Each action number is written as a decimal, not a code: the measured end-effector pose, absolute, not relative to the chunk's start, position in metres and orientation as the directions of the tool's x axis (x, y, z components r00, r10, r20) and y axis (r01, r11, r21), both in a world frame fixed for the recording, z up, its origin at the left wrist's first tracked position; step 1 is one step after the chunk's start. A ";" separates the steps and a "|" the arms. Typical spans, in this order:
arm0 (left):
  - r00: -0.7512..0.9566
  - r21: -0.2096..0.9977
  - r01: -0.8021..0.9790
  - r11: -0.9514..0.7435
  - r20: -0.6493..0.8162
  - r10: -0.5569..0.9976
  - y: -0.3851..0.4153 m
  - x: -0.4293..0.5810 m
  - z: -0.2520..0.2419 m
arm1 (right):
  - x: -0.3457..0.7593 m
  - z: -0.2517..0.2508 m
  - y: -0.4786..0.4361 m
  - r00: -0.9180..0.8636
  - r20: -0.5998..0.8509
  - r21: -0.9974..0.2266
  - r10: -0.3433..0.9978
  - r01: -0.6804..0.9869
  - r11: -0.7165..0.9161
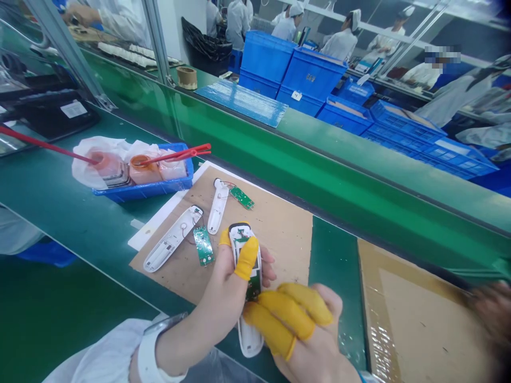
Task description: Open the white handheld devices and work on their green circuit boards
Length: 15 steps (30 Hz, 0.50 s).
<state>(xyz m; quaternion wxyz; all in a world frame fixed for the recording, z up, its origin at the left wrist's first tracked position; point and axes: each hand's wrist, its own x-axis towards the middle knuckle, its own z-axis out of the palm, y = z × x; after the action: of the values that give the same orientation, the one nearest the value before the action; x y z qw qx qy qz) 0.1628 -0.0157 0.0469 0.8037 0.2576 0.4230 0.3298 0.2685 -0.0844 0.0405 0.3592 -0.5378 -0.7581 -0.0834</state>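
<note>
A long white plastic housing [250,340] with a dark end and a green circuit board inside is in my left hand [235,266], whose thumb, in a yellow finger cover, presses on its upper part. My right hand [299,324], several fingers in yellow covers, is closed at the housing's lower half; its fingertips touch the board's lower end. On the brown cardboard sheet [283,229] lie two more white housings, one at the left [172,240] wired to a green board [203,246], one behind [218,207] wired to another board [241,197].
A blue tray [159,187] with bottles, cloth and red-handled tools stands at the back left. A cardboard box [431,319] is at the right, another person's blurred hand [493,306] beside it. Beyond the green conveyor [239,143] are blue crates [311,74] and people.
</note>
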 end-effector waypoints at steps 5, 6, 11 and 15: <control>0.431 0.631 -0.283 0.722 -0.588 0.684 -0.018 0.163 0.037 | 0.280 0.036 -0.084 -0.183 0.575 -0.472 0.798 0.722 0.506; 0.408 0.657 -0.300 0.692 -0.567 0.715 -0.018 0.163 0.036 | 0.282 0.034 -0.084 -0.114 0.544 -0.534 0.831 0.717 0.447; 0.275 0.857 -0.310 0.412 -0.334 0.901 -0.019 0.168 0.042 | 0.273 0.025 -0.077 0.023 -0.030 -0.971 0.999 0.238 -0.034; 0.353 0.895 -0.260 0.363 -0.262 0.898 -0.024 0.169 0.043 | 0.254 0.015 -0.077 0.077 -0.199 -0.980 0.977 0.014 -0.201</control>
<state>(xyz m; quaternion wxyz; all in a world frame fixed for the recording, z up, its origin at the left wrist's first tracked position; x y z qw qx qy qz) 0.1695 -0.0242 0.0429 0.7208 0.3961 0.4026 0.4017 0.2542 -0.0768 0.0149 0.4602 -0.5718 -0.4333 0.5230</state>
